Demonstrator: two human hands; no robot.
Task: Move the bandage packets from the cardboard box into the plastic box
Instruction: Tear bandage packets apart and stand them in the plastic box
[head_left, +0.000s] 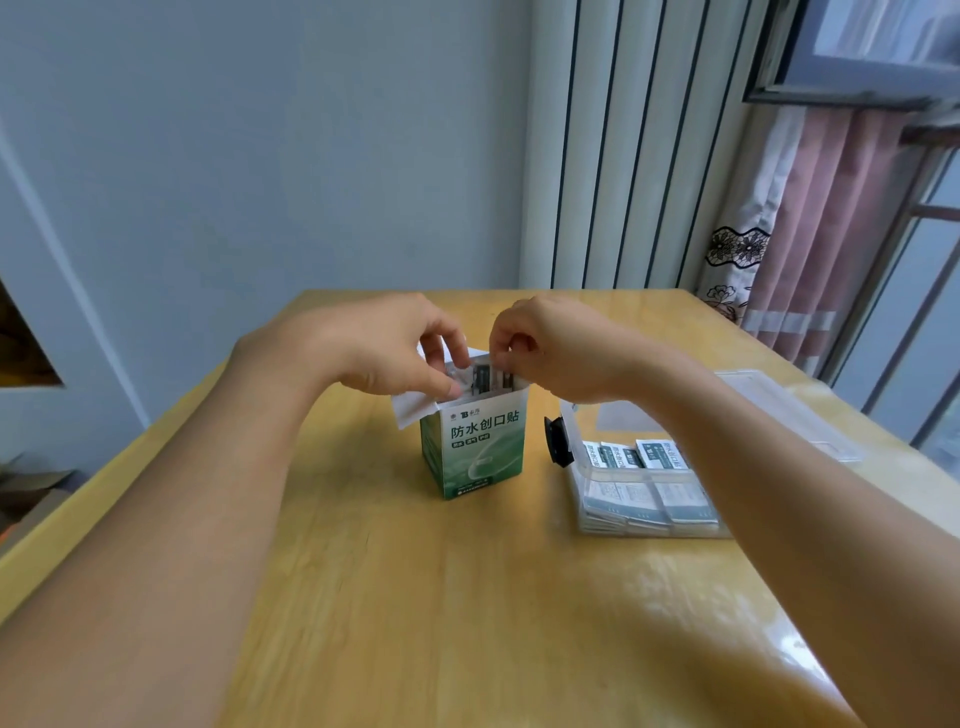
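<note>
The wooden table (467, 597) carries a clear plastic box (649, 499), lid open, to the right, part hidden by my right forearm; a black latch (557, 441) sits on its left wall. Flat white-and-green packets (660, 454) lie inside. The cardboard box (475, 449), green and white, glossy and rectangular, stands upright at centre, top flaps open. My left hand (384, 348) and right hand (545, 348) meet above its mouth, fingers curled, pinching the bandage packets (480, 376) protruding there.
</note>
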